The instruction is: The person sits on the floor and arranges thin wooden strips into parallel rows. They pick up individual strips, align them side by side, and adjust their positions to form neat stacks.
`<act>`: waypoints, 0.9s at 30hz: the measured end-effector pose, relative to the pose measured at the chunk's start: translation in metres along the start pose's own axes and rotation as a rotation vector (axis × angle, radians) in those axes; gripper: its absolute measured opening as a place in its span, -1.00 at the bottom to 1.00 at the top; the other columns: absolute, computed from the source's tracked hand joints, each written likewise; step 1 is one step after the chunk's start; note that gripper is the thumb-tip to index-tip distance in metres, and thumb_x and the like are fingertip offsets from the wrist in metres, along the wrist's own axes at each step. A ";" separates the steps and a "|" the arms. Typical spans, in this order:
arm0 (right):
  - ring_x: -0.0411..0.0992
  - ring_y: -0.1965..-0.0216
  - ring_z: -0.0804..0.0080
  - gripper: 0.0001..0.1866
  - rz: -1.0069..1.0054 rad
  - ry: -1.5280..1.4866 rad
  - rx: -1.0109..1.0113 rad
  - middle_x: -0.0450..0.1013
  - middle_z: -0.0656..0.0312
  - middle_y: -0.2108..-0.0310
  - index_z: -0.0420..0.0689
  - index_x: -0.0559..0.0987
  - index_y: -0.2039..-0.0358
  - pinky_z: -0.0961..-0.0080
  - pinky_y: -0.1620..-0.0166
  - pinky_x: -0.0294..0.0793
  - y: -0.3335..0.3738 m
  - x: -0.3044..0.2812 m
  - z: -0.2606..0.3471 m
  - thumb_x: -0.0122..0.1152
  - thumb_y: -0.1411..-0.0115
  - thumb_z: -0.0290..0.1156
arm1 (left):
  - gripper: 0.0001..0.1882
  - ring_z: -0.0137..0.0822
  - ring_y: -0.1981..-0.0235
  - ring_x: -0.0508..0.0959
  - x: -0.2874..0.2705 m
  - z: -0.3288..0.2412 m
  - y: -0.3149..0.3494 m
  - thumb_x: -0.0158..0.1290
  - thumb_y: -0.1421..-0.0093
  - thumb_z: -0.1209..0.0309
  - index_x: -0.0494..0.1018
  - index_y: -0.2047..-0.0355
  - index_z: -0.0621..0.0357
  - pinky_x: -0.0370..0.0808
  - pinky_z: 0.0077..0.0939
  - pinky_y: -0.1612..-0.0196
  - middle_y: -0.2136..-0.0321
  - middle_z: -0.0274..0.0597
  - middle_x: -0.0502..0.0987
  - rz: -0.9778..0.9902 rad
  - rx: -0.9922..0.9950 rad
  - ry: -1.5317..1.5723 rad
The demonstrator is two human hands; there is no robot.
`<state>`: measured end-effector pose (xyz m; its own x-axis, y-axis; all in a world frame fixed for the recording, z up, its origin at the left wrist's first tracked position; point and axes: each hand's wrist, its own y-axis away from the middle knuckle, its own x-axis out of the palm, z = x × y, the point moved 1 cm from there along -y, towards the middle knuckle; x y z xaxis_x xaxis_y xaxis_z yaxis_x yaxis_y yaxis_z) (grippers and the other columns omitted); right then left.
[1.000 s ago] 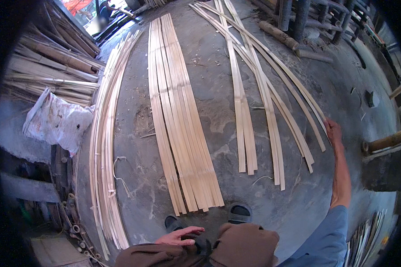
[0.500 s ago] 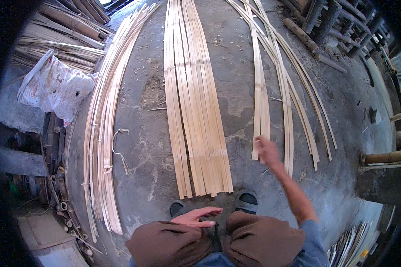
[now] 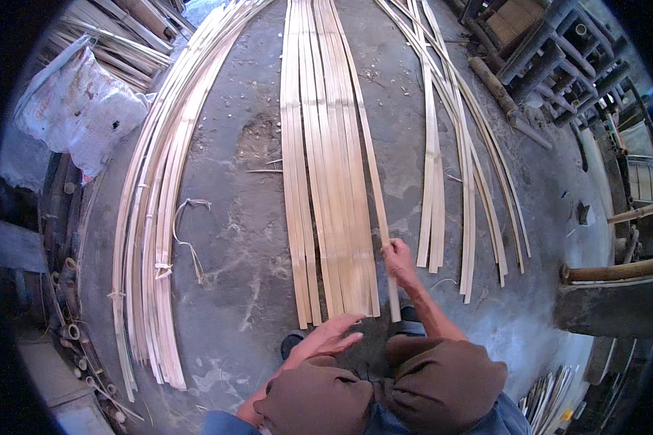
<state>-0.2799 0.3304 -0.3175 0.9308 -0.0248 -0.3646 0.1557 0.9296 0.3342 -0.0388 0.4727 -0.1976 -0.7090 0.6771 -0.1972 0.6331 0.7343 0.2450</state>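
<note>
That bamboo strip [image 3: 374,181] under the right hand [image 3: 397,255] looks like the kind of thing that's super light but awkward — long, thin and flat, so I'd guess it's springy along its length and will whip or sag if you lift it by one end only. Probably smooth on the face and splintery on the edges, so pinching it flat near the end like this seems the sane place to grab; for carrying I'd go nearer the middle.

Right hand is closed around the strip close to its near end, fingers wrapped over it. The strip sits on the concrete floor [image 3: 247,239] right at the right-hand edge of the laid-out row of strips [image 3: 319,181], touching or just beside the last one, and its near end pokes out a bit past the others toward the person's knees.

Left hand [image 3: 334,337] is open, fingers spread, hovering or resting just below the near ends of the row — can't tell if it's actually touching.

Looks-wise: pale yellow-cream, narrow, even width. There's a curved bundle of strips [image 3: 152,239] off to the left and a looser scattered lot [image 3: 450,181] to the right.
</note>
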 end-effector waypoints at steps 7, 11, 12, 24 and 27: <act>0.22 0.53 0.78 -0.70 -0.288 -0.291 -0.237 0.38 0.46 0.51 -0.25 0.48 0.03 0.70 0.47 0.24 0.022 -0.101 0.130 0.13 -0.39 -0.28 | -0.59 0.04 0.03 0.56 -0.008 0.041 0.009 0.10 -0.32 0.34 0.41 -0.11 0.29 0.51 -0.19 0.01 0.09 0.14 0.55 -0.262 -0.019 -0.058; 0.29 0.43 0.70 -0.47 -0.336 -0.086 -0.262 0.46 0.38 0.41 -0.24 0.36 -0.29 0.66 0.37 0.32 0.012 -0.112 0.122 0.14 -0.39 -0.30 | -0.65 0.08 0.18 0.59 -0.001 0.031 0.017 0.09 -0.31 0.40 0.43 -0.07 0.27 0.51 -0.16 0.14 0.22 0.12 0.56 -0.370 -0.096 -0.173; 0.33 0.40 0.66 -0.46 -0.348 -0.039 -0.283 0.50 0.34 0.37 -0.21 0.34 -0.31 0.63 0.33 0.36 -0.001 -0.116 0.092 0.14 -0.39 -0.30 | -0.66 0.08 0.20 0.59 0.003 0.027 0.020 0.09 -0.31 0.41 0.44 -0.06 0.26 0.51 -0.17 0.14 0.24 0.12 0.56 -0.392 -0.100 -0.191; 0.41 0.51 0.19 -0.54 -0.364 0.156 -0.133 0.42 -0.08 0.55 -0.14 0.49 -0.19 0.24 0.31 0.41 -0.071 -0.094 0.028 0.09 -0.37 -0.19 | -0.78 -0.23 0.58 0.52 0.076 0.152 0.087 0.14 -0.15 0.46 0.60 0.18 0.13 0.45 -0.36 0.48 0.56 -0.14 0.53 -0.823 -0.030 -0.495; 0.44 0.49 0.10 -0.56 -0.372 0.141 -0.141 0.44 -0.12 0.53 -0.20 0.50 -0.14 0.19 0.30 0.42 -0.080 -0.089 0.021 0.06 -0.36 -0.22 | -0.76 -0.30 0.62 0.46 0.071 0.113 0.069 0.14 -0.13 0.49 0.59 0.16 0.15 0.40 -0.41 0.52 0.60 -0.16 0.49 -0.877 -0.054 -0.456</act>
<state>-0.3682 0.2509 -0.2937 0.7637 -0.3268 -0.5567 0.4170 0.9081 0.0389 -0.0098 0.5768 -0.3021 -0.7255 -0.1429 -0.6732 -0.0819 0.9892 -0.1218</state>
